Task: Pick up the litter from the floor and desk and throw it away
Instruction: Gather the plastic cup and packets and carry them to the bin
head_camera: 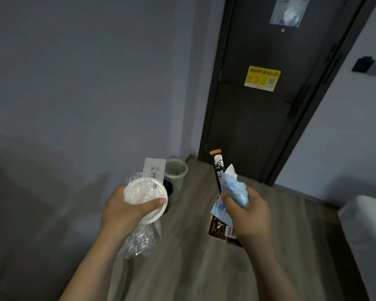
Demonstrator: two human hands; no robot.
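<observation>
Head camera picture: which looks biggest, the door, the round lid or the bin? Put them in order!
1. Door: by far the largest.
2. Round lid: looks wider than the bin, but it is held close to the camera.
3. Bin: looks smallest, but it stands far off, so places two and three are unsure.

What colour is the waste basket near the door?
Pale green, with a lattice pattern: waste basket, head view.

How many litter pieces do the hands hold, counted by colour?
White: 2, lid and paper slip, in left hand
Clear: 1, plastic wrap, same hand
Blue: 1, packet, in right hand
Black: 1, wrapper, if both ends are one piece
Total: 5
</observation>
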